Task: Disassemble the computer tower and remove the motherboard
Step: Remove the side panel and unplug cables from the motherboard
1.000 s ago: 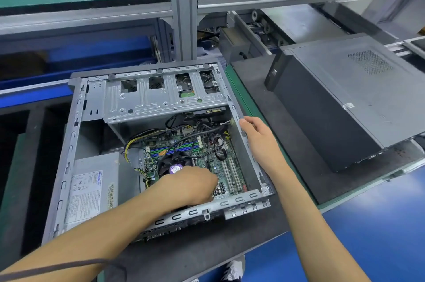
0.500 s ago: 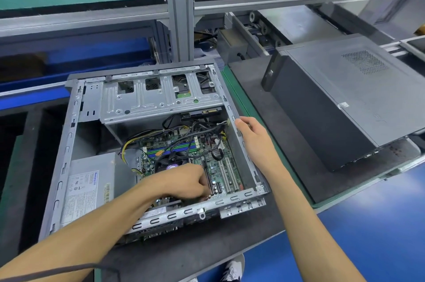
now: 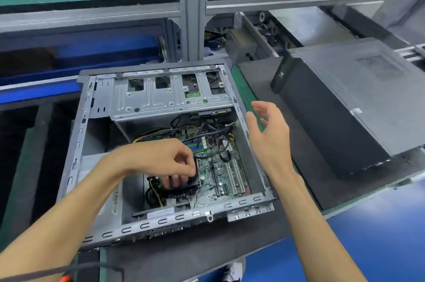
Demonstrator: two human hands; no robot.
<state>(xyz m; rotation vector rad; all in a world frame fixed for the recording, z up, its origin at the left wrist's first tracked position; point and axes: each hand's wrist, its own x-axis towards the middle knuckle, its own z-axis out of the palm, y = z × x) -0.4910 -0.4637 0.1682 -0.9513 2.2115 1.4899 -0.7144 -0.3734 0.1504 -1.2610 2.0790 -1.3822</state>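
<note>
Open computer tower [image 3: 76, 155] lies on its side on the dark bench mat [image 3: 195, 256], open face up. Long axis runs near-to-far, skewed slightly: drive cage [image 3: 170, 95] at the far end, rear I/O edge toward the camera.

Motherboard [image 3: 220, 166] sits flat on the case floor, right half, 3 expansion slots running along the case's long axis. Power supply [image 3: 105, 203] fills the near-left corner, mostly under the left forearm.

Left hand [image 3: 161, 157] is down inside the case, fingers curled around the black CPU cooler fan [image 3: 195, 180] at its near edge. Right hand [image 3: 269, 134] hovers above the right case wall, fingers loosely spread, touching nothing.

Count: 2 towers. The 2nd tower [image 3: 349, 107], closed and dark grey, lies on its side well to the right on the same mat.

In the way: black and yellow cable bundle [image 3: 207, 130] draped across the far part of the board, between drive cage and cooler. Grey upright post [image 3: 192, 10] stands just behind the case. A dark cable [image 3: 46, 270] crosses the near-left corner of the view.
</note>
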